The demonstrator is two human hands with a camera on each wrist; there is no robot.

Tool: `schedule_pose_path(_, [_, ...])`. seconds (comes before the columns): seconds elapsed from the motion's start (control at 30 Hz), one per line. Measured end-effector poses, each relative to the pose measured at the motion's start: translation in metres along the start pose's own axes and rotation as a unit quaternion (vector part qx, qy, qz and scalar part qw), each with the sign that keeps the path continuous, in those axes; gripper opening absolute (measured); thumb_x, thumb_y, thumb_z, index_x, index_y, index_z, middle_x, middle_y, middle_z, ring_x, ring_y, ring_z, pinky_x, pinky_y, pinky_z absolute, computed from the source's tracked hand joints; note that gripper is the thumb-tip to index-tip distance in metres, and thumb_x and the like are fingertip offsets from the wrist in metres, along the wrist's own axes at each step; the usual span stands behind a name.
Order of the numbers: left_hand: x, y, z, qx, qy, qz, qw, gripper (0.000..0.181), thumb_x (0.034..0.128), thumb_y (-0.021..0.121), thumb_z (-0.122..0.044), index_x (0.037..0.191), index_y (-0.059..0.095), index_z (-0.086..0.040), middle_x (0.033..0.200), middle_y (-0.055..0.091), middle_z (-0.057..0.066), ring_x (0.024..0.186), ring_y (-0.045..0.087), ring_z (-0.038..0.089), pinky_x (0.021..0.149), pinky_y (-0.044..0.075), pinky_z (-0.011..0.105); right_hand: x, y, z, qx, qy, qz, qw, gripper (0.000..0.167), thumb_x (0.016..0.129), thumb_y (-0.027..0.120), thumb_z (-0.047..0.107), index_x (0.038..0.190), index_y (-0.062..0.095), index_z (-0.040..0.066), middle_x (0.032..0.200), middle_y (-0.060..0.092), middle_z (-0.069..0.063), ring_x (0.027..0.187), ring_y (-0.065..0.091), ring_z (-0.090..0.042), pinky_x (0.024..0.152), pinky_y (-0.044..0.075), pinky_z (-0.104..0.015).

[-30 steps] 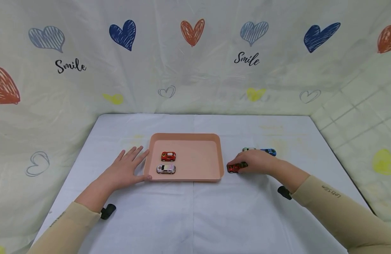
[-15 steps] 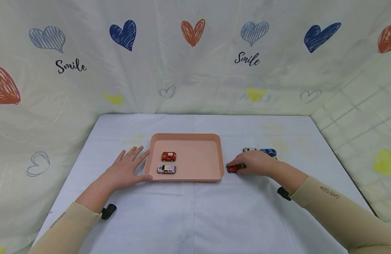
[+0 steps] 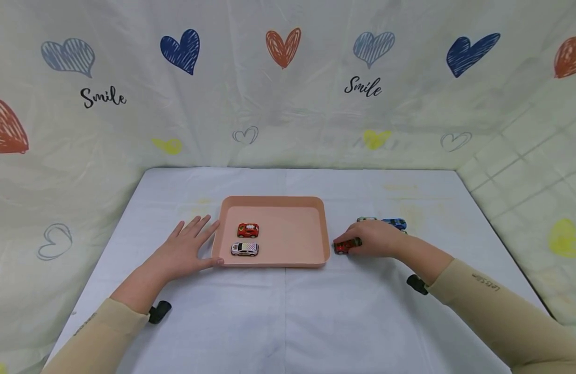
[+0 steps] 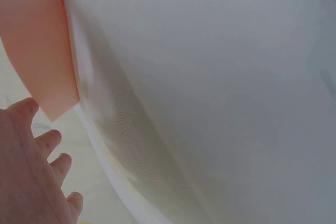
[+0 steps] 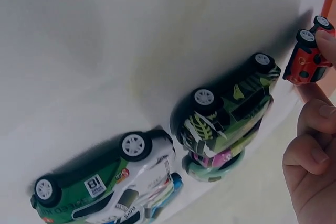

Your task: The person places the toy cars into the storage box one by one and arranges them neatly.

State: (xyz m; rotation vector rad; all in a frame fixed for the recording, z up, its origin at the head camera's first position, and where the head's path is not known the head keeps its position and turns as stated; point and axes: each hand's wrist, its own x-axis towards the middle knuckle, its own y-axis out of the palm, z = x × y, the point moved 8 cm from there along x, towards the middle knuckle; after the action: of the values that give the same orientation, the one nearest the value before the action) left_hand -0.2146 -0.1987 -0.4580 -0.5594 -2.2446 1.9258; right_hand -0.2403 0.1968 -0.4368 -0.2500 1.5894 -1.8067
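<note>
Right of center in the head view, the right hand [image 3: 374,240] pinches a small red-and-black toy car [image 3: 341,249] with thumb and fingers, just beside the right edge of a shallow pink tray [image 3: 292,231]; whether the wheels touch the white cloth [image 3: 288,322] cannot be told. Left of center, the left hand [image 3: 184,252] grips nothing, its fingers spread and its thumb touching the tray's lower left corner. In the tray's left half, a red car [image 3: 248,230] sits higher in the frame than a white car [image 3: 244,250], the two apart. A blue car [image 3: 395,224] shows beyond the right wrist, and the right wrist view has a camouflage-green car [image 5: 231,111] at center and a green-and-white car [image 5: 102,190] at lower left. The held car looks light, stiff and sturdy – its glossy body perhaps a little slippery, its wheels likely to roll if pushed – so it is best taken across both sides of the body. Against a second ago, little differs – the right hand and its car sit very slightly further left, while tray, its two cars and the left hand look unchanged
</note>
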Motion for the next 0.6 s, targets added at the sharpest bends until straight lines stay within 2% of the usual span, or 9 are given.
schedule_pose_path(0.17, [0.000,0.001,0.001,0.004,0.001,-0.001,1.0000,0.105,0.0803,0.056,-0.079,0.159,0.023,-0.019,0.164,0.019,0.015,0.150,0.012,0.039,0.120,0.004,0.061,-0.001,-0.009,-0.001,0.008,-0.002,-0.008,0.9999,0.038,0.089,0.073,0.023,0.126,0.070,0.032,0.117,0.068,0.005,0.102,0.062,-0.015,0.084,0.053,-0.037])
schedule_pose_path(0.4, [0.001,0.000,0.000,0.000,0.000,-0.002,1.0000,0.103,0.0810,0.061,-0.074,0.159,0.025,-0.017,0.164,0.019,0.015,0.150,0.012,0.039,0.120,0.003,0.060,-0.001,-0.021,0.000,0.031,-0.004,-0.012,0.9994,0.037,0.089,0.073,0.022,0.125,0.071,0.030,0.110,0.068,0.009,0.081,0.056,-0.008,0.070,0.049,-0.028])
schedule_pose_path(0.6, [0.000,0.000,-0.001,-0.001,-0.002,0.000,1.0000,0.103,0.0810,0.060,-0.074,0.159,0.025,-0.017,0.164,0.018,0.016,0.150,0.012,0.039,0.120,0.003,0.061,0.002,-0.033,0.002,0.016,-0.004,-0.019,0.9997,0.037,0.090,0.073,0.024,0.127,0.070,0.031,0.111,0.068,0.009,0.085,0.060,-0.011,0.073,0.051,-0.031])
